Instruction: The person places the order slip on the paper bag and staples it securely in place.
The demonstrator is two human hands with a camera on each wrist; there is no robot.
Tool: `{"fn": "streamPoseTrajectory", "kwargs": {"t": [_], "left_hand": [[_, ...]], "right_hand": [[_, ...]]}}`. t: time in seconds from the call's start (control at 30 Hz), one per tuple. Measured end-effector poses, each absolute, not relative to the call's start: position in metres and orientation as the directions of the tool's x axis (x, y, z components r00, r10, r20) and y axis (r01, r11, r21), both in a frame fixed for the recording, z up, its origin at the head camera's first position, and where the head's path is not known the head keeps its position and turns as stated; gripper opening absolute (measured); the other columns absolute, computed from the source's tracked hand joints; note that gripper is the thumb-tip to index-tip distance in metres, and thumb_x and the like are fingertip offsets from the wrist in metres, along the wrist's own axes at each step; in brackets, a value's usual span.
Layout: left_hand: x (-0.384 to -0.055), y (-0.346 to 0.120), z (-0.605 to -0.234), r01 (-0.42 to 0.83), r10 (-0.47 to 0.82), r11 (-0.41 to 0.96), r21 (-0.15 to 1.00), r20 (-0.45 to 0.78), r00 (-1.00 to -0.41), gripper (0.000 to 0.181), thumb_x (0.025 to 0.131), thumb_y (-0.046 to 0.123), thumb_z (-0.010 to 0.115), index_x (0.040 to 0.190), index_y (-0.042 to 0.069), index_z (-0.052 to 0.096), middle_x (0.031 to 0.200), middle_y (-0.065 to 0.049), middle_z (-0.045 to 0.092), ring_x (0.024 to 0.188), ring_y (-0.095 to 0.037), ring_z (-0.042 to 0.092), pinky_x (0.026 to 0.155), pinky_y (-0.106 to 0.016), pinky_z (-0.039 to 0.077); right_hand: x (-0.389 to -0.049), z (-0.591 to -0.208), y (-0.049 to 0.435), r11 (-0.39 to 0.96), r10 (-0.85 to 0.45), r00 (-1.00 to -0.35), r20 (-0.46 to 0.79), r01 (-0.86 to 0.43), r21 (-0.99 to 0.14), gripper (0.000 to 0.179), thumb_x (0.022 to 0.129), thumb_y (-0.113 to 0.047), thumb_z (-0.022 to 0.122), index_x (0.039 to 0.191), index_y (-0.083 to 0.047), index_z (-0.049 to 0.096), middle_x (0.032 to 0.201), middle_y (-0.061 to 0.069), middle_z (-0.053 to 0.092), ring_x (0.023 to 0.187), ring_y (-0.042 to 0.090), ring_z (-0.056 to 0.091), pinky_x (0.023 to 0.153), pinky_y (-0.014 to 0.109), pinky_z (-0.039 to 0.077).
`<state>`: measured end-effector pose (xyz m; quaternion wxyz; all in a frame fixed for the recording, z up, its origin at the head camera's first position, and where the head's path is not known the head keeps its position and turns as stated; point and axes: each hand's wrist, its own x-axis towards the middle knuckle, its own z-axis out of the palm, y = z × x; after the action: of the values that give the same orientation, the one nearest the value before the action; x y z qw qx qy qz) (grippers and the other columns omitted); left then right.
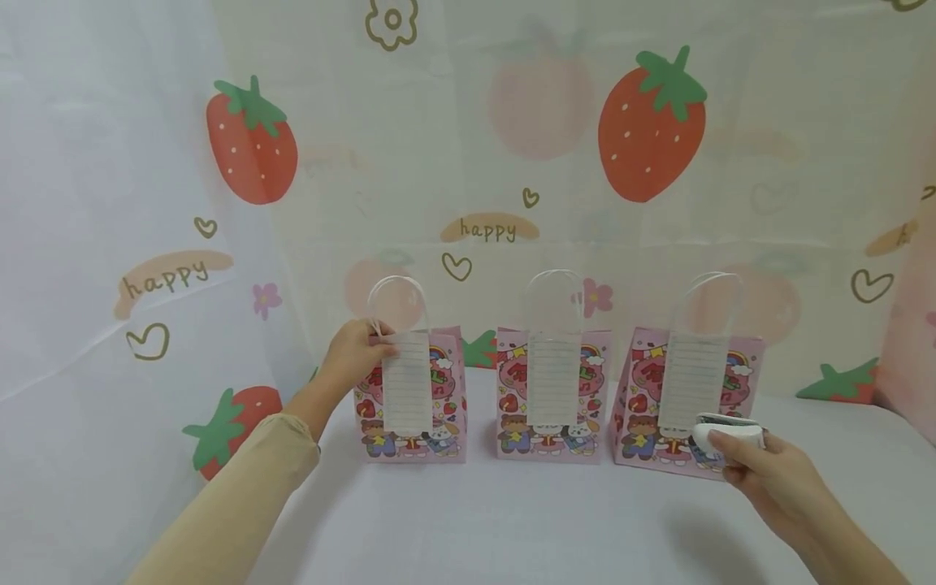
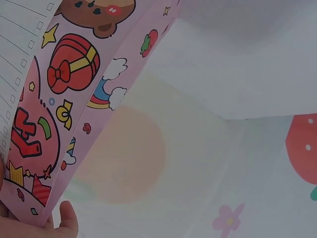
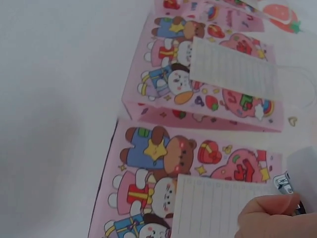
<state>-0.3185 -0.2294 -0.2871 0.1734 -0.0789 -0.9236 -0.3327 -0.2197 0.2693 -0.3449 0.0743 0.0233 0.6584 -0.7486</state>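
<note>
Three pink cartoon-print paper gift bags stand in a row, each with a white lined sheet on its front. My left hand pinches the top left edge of the left gift bag, with the thumb by its lined sheet. In the left wrist view, fingertips show past the edge of that bag. My right hand holds a small white stapler before the right gift bag. The stapler's metal end appears beside the lined sheet in the right wrist view.
The middle gift bag stands between the other two, with its lined sheet. Clear looped handles rise above the bags. A white cloth covers the table. Behind hangs a strawberry-print curtain.
</note>
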Motion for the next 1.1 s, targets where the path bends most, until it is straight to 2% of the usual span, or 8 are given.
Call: {"fn": "streamPoseTrajectory", "kwargs": {"t": [0.1, 0.17, 0.3, 0.47, 0.6, 0.8, 0.93, 1.1], "left_hand": [[-0.319, -0.23, -0.287, 0.259, 0.029, 0.766, 0.589, 0.37, -0.928, 0.017, 0.087, 0.008, 0.07, 0.099, -0.005, 0.068, 0.104, -0.021, 0.068, 0.098, -0.034, 0.063, 0.087, -0.046, 0.047], [-0.319, -0.23, -0.287, 0.257, 0.026, 0.765, 0.591, 0.37, -0.929, 0.017, 0.087, 0.008, 0.071, 0.098, -0.004, 0.069, 0.104, -0.021, 0.068, 0.098, -0.034, 0.062, 0.087, -0.046, 0.047], [-0.32, -0.23, -0.287, 0.268, 0.035, 0.766, 0.584, 0.379, -0.925, 0.017, 0.087, 0.008, 0.071, 0.098, -0.005, 0.069, 0.105, -0.021, 0.068, 0.098, -0.034, 0.062, 0.088, -0.047, 0.047], [-0.321, -0.23, -0.287, 0.268, 0.036, 0.763, 0.588, 0.375, -0.926, 0.018, 0.088, 0.008, 0.07, 0.1, -0.005, 0.068, 0.106, -0.021, 0.068, 0.1, -0.034, 0.062, 0.089, -0.047, 0.047], [-0.321, -0.23, -0.286, 0.27, 0.033, 0.761, 0.59, 0.38, -0.924, 0.018, 0.087, 0.008, 0.071, 0.099, -0.005, 0.068, 0.106, -0.021, 0.068, 0.102, -0.035, 0.062, 0.09, -0.047, 0.047], [-0.321, -0.23, -0.286, 0.284, 0.044, 0.76, 0.584, 0.39, -0.92, 0.018, 0.087, 0.008, 0.071, 0.098, -0.006, 0.069, 0.105, -0.021, 0.068, 0.102, -0.035, 0.062, 0.09, -0.048, 0.047], [-0.32, -0.231, -0.287, 0.283, 0.046, 0.76, 0.586, 0.386, -0.921, 0.018, 0.087, 0.008, 0.071, 0.098, -0.006, 0.069, 0.105, -0.021, 0.069, 0.1, -0.034, 0.063, 0.089, -0.047, 0.047], [-0.319, -0.23, -0.288, 0.271, 0.037, 0.759, 0.592, 0.376, -0.926, 0.018, 0.087, 0.008, 0.071, 0.099, -0.005, 0.068, 0.104, -0.021, 0.068, 0.098, -0.034, 0.063, 0.088, -0.047, 0.047]], "right_hand": [[-0.22, -0.344, 0.262, -0.242, -0.104, -0.992, -0.077, 0.1, -0.965, 0.009, 0.1, -0.016, 0.054, 0.107, -0.019, 0.06, 0.1, -0.008, 0.06, 0.088, 0.009, 0.055, 0.076, 0.023, 0.048], [-0.221, -0.345, 0.257, -0.332, -0.141, -0.99, -0.016, 0.063, -0.941, 0.017, 0.102, -0.013, 0.05, 0.101, -0.023, 0.064, 0.102, -0.006, 0.062, 0.092, 0.01, 0.06, 0.079, 0.025, 0.051], [-0.224, -0.345, 0.248, -0.45, -0.194, -0.978, 0.081, 0.015, -0.893, 0.024, 0.102, -0.006, 0.045, 0.106, -0.02, 0.064, 0.108, -0.003, 0.064, 0.098, 0.013, 0.064, 0.084, 0.028, 0.052], [-0.227, -0.342, 0.235, -0.373, -0.17, -0.982, 0.076, -0.007, -0.928, 0.013, 0.103, -0.014, 0.047, 0.114, -0.015, 0.053, 0.106, -0.002, 0.061, 0.096, 0.014, 0.065, 0.084, 0.026, 0.052], [-0.228, -0.337, 0.226, -0.307, -0.16, -0.986, 0.05, 0.001, -0.952, 0.025, 0.103, -0.021, 0.047, 0.122, -0.007, 0.041, 0.105, -0.002, 0.06, 0.096, 0.013, 0.065, 0.084, 0.026, 0.052], [-0.23, -0.33, 0.213, -0.333, -0.212, -0.975, 0.071, 0.003, -0.943, 0.021, 0.104, -0.027, 0.044, 0.115, -0.01, 0.049, 0.103, 0.0, 0.063, 0.098, 0.014, 0.065, 0.084, 0.025, 0.05], [-0.231, -0.327, 0.203, -0.309, -0.23, -0.972, 0.04, 0.034, -0.951, 0.033, 0.104, -0.033, 0.041, 0.124, -0.007, 0.04, 0.106, 0.001, 0.059, 0.099, 0.014, 0.063, 0.087, 0.025, 0.049], [-0.233, -0.322, 0.188, -0.246, -0.203, -0.979, -0.02, 0.071, -0.967, 0.054, 0.103, -0.034, 0.044, 0.137, 0.004, 0.024, 0.109, -0.002, 0.057, 0.1, 0.01, 0.063, 0.089, 0.025, 0.048]]}}
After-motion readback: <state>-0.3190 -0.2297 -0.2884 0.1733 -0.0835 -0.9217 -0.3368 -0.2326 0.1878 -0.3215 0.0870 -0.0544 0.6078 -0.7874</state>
